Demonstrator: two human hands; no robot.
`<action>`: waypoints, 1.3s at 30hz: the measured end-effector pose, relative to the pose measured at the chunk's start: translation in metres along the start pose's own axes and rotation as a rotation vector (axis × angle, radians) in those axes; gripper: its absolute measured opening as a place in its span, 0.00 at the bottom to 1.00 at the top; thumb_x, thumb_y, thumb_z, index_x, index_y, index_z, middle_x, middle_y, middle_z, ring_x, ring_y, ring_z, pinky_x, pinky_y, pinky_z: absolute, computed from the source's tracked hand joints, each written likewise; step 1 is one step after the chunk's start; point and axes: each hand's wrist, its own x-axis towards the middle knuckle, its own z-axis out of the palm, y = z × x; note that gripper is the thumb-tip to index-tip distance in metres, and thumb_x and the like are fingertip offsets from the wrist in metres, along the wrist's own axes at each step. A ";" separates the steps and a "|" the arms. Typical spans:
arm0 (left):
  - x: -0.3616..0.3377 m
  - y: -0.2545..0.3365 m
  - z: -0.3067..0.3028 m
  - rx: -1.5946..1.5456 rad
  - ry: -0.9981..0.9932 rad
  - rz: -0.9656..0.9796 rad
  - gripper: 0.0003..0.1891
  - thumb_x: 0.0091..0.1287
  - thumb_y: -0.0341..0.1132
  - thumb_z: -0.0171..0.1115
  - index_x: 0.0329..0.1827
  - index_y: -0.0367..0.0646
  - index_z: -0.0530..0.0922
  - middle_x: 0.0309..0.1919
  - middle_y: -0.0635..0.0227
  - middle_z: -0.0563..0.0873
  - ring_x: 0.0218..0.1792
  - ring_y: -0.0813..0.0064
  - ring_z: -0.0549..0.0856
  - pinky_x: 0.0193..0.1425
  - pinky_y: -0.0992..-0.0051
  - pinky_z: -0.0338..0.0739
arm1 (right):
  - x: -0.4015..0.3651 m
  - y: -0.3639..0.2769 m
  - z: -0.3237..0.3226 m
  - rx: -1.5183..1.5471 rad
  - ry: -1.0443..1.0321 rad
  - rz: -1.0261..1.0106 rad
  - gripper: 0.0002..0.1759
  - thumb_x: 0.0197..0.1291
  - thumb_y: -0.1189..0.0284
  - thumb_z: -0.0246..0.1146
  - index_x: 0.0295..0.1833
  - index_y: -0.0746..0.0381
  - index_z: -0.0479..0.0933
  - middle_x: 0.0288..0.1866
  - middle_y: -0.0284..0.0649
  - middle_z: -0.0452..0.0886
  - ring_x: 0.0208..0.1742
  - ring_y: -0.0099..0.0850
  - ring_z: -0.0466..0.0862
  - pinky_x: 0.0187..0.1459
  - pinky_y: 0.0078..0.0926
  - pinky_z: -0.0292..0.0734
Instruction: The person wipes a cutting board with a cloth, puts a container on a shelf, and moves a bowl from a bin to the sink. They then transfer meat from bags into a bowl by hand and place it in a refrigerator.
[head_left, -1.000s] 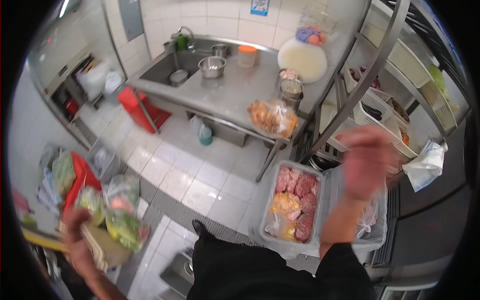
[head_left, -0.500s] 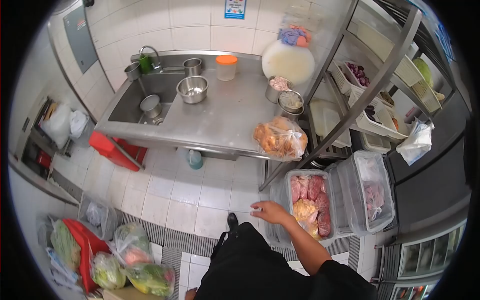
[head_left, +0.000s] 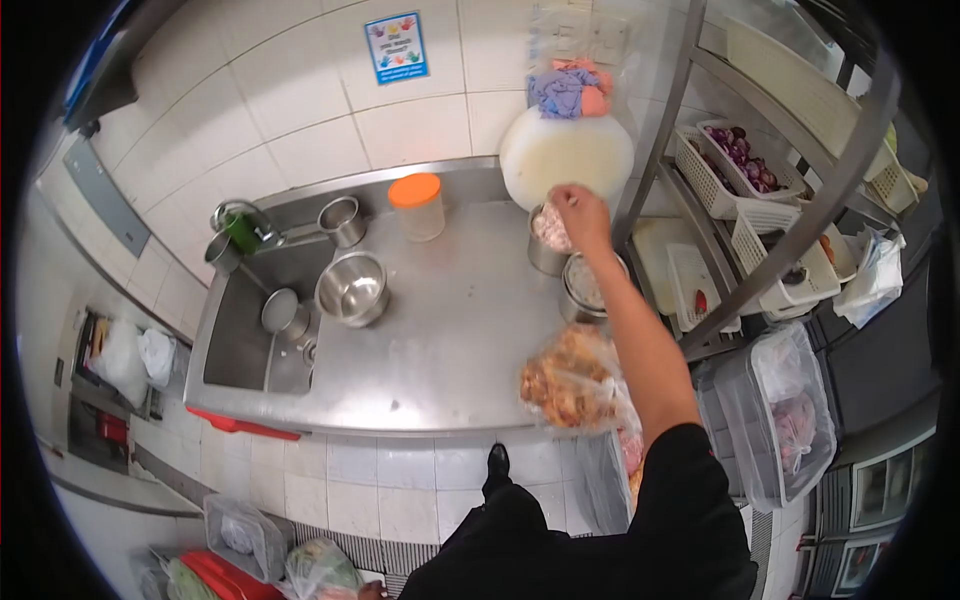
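My right hand (head_left: 583, 214) is over the far end of the steel counter (head_left: 450, 330), at the top of a metal container (head_left: 549, 258) of pale pink meat pieces. Its fingers are bent together near the rim; what they hold, if anything, is hidden. Beneath my forearm stands a second metal container (head_left: 583, 290) with whitish contents, partly covered. Closer to the counter's front edge lies a clear plastic bag of browned food pieces (head_left: 570, 380). Only a sliver of my left hand (head_left: 372, 591) shows at the bottom edge, its fingers out of sight, close to a bagged vegetable.
A round white board (head_left: 568, 150) leans on the wall behind the containers. Left along the counter are an orange-lidded tub (head_left: 416, 207), a steel bowl (head_left: 352, 290) and the sink (head_left: 240, 345). A metal rack (head_left: 790, 240) with vegetable baskets rises at the right.
My right hand has gone from above the floor beside the meat tub up to the metal container on the counter. The view has moved closer to the counter.
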 end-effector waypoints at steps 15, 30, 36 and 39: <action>0.341 0.303 -0.289 -0.754 0.327 -0.191 0.13 0.67 0.33 0.57 0.47 0.31 0.79 0.27 0.66 0.82 0.27 0.81 0.77 0.31 0.80 0.72 | 0.263 0.083 0.035 -0.773 0.058 0.000 0.28 0.53 0.52 0.63 0.61 0.46 0.76 0.72 0.40 0.63 0.67 0.44 0.69 0.62 0.50 0.66; 0.733 0.791 -0.461 -0.024 0.984 1.085 0.25 0.56 0.37 0.66 0.60 0.51 0.74 0.62 0.48 0.72 0.57 0.57 0.78 0.56 0.62 0.75 | 0.285 0.144 -0.002 0.037 -0.036 0.160 0.33 0.46 0.65 0.66 0.63 0.59 0.73 0.56 0.49 0.79 0.55 0.42 0.81 0.56 0.32 0.74; 0.776 0.793 -0.463 -0.745 0.441 0.660 0.11 0.56 0.30 0.58 0.42 0.42 0.79 0.43 0.53 0.83 0.36 0.61 0.85 0.45 0.67 0.77 | 0.294 0.139 -0.013 -0.194 -0.039 0.202 0.41 0.44 0.66 0.66 0.69 0.59 0.66 0.56 0.49 0.79 0.56 0.42 0.80 0.57 0.33 0.74; 0.775 0.789 -0.460 -0.741 0.498 0.750 0.15 0.58 0.33 0.59 0.48 0.41 0.77 0.48 0.50 0.81 0.46 0.60 0.83 0.49 0.67 0.76 | 0.319 0.157 -0.001 -0.177 0.094 0.054 0.39 0.45 0.65 0.67 0.67 0.58 0.68 0.56 0.48 0.79 0.56 0.42 0.80 0.57 0.35 0.74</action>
